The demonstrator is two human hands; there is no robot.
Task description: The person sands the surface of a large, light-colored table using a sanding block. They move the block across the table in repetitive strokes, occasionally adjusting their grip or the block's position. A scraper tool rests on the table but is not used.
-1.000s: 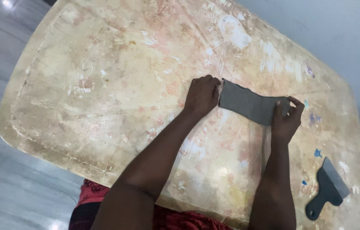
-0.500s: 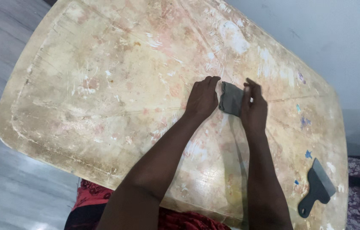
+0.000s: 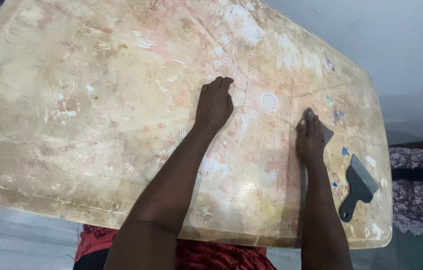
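Observation:
My left hand (image 3: 215,102) lies flat, palm down, on the worn, paint-stained table top (image 3: 96,100), holding nothing. My right hand (image 3: 310,137) presses down on a small folded grey sheet (image 3: 327,134) further right. Only one corner of the sheet shows past my fingers; the rest is hidden under the hand. A small white round mark (image 3: 269,101) on the table lies between the two hands.
A dark grey scraper (image 3: 357,186) with a wide blade lies near the table's right edge, right of my right forearm. Patterned cloth (image 3: 419,190) shows beyond that edge. A grey floor surrounds the table, and red clothing (image 3: 206,252) is at the near edge.
The grey sheet, stretched between both hands a second ago, was folded up. My right hand has slid right with it, and my left hand has let go and rests flat.

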